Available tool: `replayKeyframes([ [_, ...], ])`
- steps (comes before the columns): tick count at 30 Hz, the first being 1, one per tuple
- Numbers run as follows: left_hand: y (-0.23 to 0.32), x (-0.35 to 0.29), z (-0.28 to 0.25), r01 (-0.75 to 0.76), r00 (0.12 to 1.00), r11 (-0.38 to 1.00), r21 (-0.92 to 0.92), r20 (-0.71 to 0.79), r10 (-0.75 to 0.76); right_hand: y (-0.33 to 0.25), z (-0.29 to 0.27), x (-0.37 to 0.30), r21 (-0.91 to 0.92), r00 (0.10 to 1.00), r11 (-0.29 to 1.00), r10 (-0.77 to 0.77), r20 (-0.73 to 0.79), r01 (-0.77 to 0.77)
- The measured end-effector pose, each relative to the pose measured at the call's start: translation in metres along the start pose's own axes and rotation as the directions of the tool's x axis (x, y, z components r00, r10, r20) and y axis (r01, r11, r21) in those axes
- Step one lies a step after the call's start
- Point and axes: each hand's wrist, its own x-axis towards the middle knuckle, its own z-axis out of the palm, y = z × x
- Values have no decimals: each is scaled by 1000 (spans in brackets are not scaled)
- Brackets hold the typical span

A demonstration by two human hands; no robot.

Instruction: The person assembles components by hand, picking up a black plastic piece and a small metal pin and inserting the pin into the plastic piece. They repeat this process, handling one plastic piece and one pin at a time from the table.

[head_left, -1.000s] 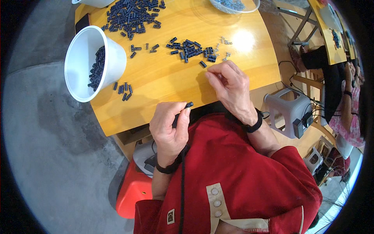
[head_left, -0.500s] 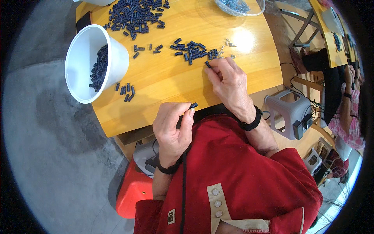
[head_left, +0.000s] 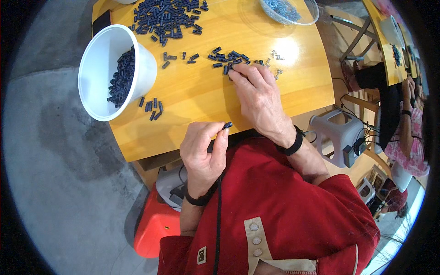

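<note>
My left hand [head_left: 201,156] is closed at the front edge of the table, pinching a small black plastic cylinder [head_left: 228,125] between thumb and forefinger. Farther off and to the right, my right hand [head_left: 261,96] reaches over the table, its fingers bent down onto a loose group of black plastic pieces [head_left: 221,57]. Its fingertips are drawn together at the near side of that group; whatever they hold is hidden. Just right of those fingers lie several tiny silvery coil springs [head_left: 276,56].
A white tub [head_left: 149,68] of black pieces leans at the table's left edge, with several pieces [head_left: 155,104] beside it. A large black heap [head_left: 165,18] lies behind. A clear bowl [head_left: 316,13] of springs stands far right. Stools [head_left: 337,133] flank me; another person sits right.
My right hand has shifted left onto the black pieces; the one at its fingertips is now out of sight. My left hand keeps its pinch. The view has shifted slightly.
</note>
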Motion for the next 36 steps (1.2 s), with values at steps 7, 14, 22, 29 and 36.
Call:
replayKeyframes([
  [7,-3,3,1,50,999,999,-8,-7,-50,-3,-7,-13,26,1000,1000,8,-3,-7],
  [14,-7,1,2,38,999,999,3,-12,-38,6,-21,-6,21,989,996,87,-119,-86],
  [22,-11,1,1,42,999,999,3,-11,-42,21,-19,13,-63,973,985,145,-178,-158],
  [29,-9,4,1,66,998,998,-2,11,-66,22,-12,20,-92,985,988,115,-131,-128],
  [36,-10,6,1,65,998,998,-5,11,-64,22,-10,24,-108,990,985,124,-68,-131],
])
